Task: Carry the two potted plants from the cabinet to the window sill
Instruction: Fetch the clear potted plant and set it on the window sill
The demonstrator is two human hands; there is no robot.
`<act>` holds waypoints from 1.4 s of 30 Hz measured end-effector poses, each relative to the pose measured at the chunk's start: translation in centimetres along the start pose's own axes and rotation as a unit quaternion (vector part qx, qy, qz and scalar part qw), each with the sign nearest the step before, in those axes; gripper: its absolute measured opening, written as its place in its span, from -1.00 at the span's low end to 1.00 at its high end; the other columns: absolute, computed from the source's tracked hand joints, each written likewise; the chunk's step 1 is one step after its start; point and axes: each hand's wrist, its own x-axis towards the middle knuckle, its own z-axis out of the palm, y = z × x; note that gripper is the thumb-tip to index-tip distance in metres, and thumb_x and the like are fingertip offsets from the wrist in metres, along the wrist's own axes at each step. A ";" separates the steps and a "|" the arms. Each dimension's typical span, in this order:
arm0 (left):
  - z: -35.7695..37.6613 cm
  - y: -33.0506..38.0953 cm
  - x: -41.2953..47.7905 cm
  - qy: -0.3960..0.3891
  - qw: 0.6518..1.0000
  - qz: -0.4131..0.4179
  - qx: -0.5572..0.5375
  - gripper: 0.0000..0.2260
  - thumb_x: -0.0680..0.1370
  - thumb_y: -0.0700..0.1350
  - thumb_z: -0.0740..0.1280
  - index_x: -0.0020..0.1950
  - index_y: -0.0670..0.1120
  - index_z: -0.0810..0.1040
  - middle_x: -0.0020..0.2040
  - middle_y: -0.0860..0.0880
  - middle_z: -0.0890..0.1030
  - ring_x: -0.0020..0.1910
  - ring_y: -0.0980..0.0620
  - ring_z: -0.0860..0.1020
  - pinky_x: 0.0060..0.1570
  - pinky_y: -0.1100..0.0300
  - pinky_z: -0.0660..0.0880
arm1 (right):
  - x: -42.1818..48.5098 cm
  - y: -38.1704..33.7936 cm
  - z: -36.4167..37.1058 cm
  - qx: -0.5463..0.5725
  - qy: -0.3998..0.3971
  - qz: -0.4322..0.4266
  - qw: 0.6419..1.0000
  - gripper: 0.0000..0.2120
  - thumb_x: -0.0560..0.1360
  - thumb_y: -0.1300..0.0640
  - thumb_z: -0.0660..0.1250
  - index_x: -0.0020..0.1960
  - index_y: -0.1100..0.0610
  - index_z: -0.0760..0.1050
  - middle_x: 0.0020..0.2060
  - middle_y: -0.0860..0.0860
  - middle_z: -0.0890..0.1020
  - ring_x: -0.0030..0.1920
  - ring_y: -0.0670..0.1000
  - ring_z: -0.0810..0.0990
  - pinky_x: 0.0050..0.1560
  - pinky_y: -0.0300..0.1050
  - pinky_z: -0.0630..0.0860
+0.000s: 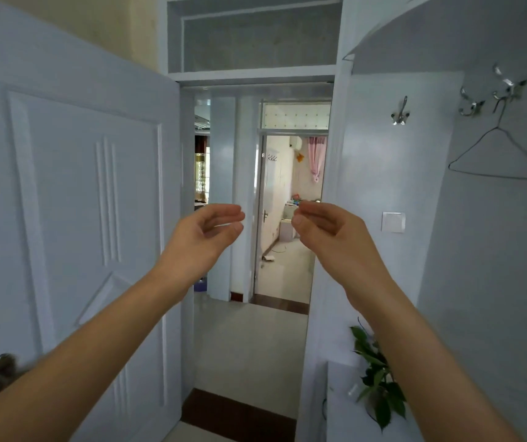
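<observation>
Both my arms are raised in front of me at chest height before an open doorway. My left hand (206, 234) is cupped, fingers curled and apart, holding nothing. My right hand (326, 229) mirrors it, fingers loosely curled, also empty. Low at the right, a green leafy plant (378, 382) rises above a white cabinet top (342, 409); my right forearm hides part of it and its pot is not visible. A second plant and the window sill are out of view.
A white panelled door (74, 202) stands open at the left, its metal handle (2, 371) low down. Ahead, a tiled hallway (249, 355) leads to another room. Coat hooks, a wire hanger (498, 154) and a light switch (393, 221) are on the right wall.
</observation>
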 end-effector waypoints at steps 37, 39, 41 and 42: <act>23.7 -18.1 32.3 -0.247 0.946 0.027 -0.207 -0.76 0.59 -0.25 0.39 0.23 -0.07 0.63 0.20 -0.07 0.70 0.24 -0.02 0.65 0.33 -0.02 0.54 | 25.5 19.6 -6.1 -0.122 0.265 0.060 0.955 -0.66 0.54 0.08 0.43 0.30 0.09 0.58 0.14 -0.04 0.70 0.13 -0.11 0.66 0.26 -0.15 0.57; 24.8 -19.2 33.3 -0.257 0.942 0.026 -0.216 -0.78 0.59 -0.25 0.39 0.20 -0.03 0.64 0.20 -0.06 0.71 0.23 -0.03 0.66 0.33 -0.05 0.54 | 26.2 20.7 -6.3 -0.130 0.271 0.068 0.951 -0.66 0.54 0.08 0.43 0.30 0.09 0.58 0.14 -0.04 0.70 0.13 -0.12 0.66 0.26 -0.14 0.57; 25.9 -19.9 34.5 -0.263 0.939 0.031 -0.219 -0.77 0.59 -0.26 0.38 0.19 -0.02 0.65 0.19 -0.05 0.71 0.22 -0.03 0.67 0.34 -0.07 0.53 | 26.9 21.4 -6.6 -0.136 0.281 0.069 0.948 -0.66 0.53 0.08 0.43 0.30 0.10 0.58 0.14 -0.04 0.70 0.14 -0.11 0.67 0.27 -0.11 0.57; 26.6 -20.3 35.1 -0.265 0.937 0.033 -0.224 -0.76 0.59 -0.26 0.38 0.20 -0.01 0.65 0.19 -0.04 0.71 0.21 -0.02 0.67 0.34 -0.08 0.53 | 27.3 21.7 -6.8 -0.142 0.287 0.070 0.945 -0.65 0.53 0.08 0.43 0.30 0.10 0.58 0.14 -0.03 0.70 0.14 -0.11 0.67 0.27 -0.10 0.57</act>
